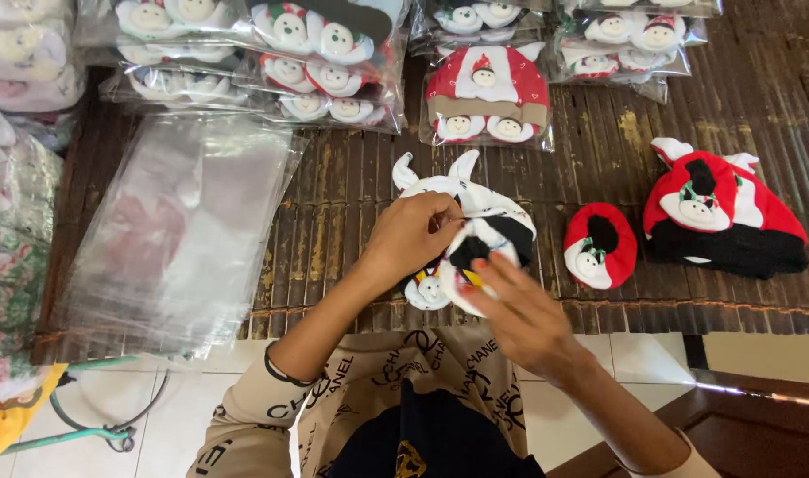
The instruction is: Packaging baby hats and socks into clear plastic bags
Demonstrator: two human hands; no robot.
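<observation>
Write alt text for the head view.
Two bare hands, left hand and right hand, hold a white baby hat and bootie set over a dark slatted table. A pile of clear bags lies to the left, a red hat to the right.

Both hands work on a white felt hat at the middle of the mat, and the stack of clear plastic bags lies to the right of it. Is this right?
Not quite. In the head view, the stack of clear plastic bags lies to the left of the white felt hat, not the right. Both hands, left and right, do work on it.
</observation>
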